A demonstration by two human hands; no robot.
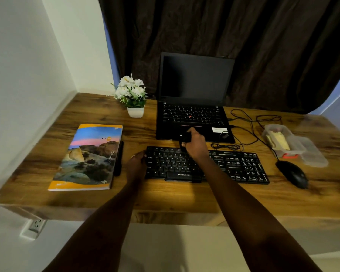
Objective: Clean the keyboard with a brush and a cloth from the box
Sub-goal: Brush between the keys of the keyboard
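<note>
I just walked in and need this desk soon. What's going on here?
A person is cleaning the black keyboard. Their right hand holds a small black brush at its top rows, just in front of the laptop, while the left hand rests at the keyboard's left edge. The clear box sits open to the right with a pale cloth inside.

The right hand (195,143) hides most of the brush (185,138), and its bristles cannot be told from the dark keyboard (243,165). The right forearm (234,189) covers the middle keys. Key legends at right are smeared. Whether the left hand (135,163) grips the keyboard's left edge is unclear. The contents of the box (300,148) are blurred. The bottom edge cuts off both arms.
</note>
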